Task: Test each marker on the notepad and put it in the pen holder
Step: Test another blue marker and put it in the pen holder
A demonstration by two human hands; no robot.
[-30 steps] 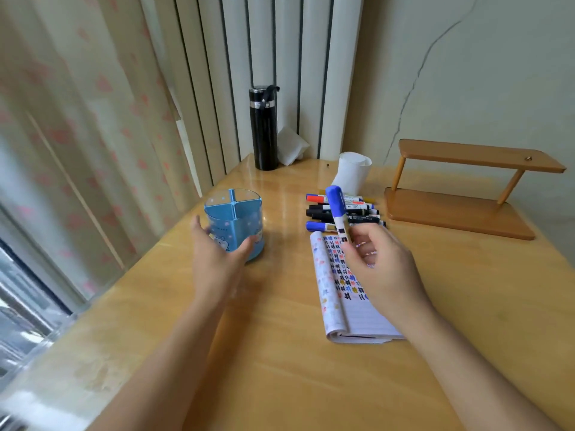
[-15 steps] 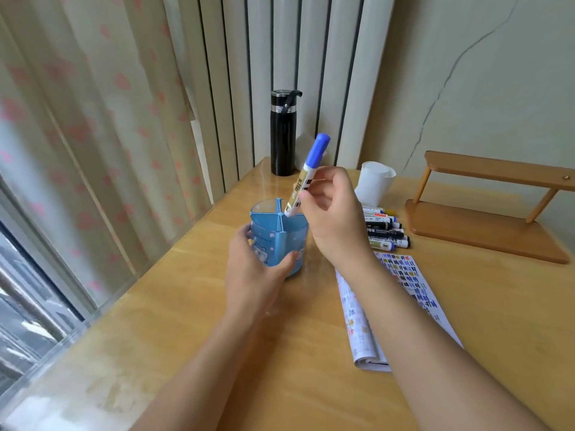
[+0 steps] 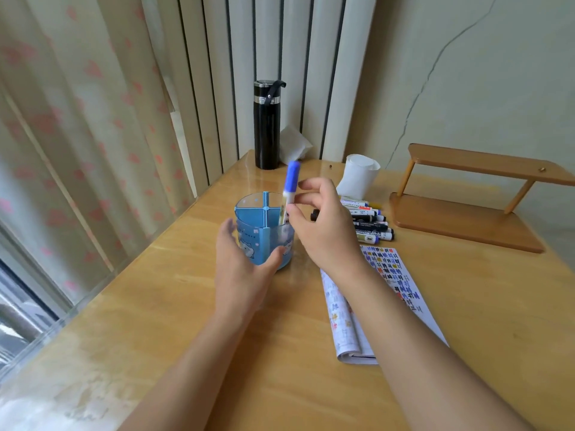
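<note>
A blue four-part pen holder stands on the wooden table. My left hand grips its near side, thumb on the right and fingers round the left. A blue-capped marker stands nearly upright in the holder's back right compartment. My right hand pinches its white barrel with thumb and a fingertip, index finger lifted. Several more markers lie in a pile behind my right hand. The notepad, folded open with coloured scribbles on it, lies under my right forearm.
A black flask and a crumpled tissue stand at the table's back edge by the blinds. A white paper roll stands behind the markers. A wooden stand fills the back right. Curtains hang along the left.
My right hand carried the blue marker from over the notepad to the holder and lowered it into a compartment. My left hand closed round the holder.
</note>
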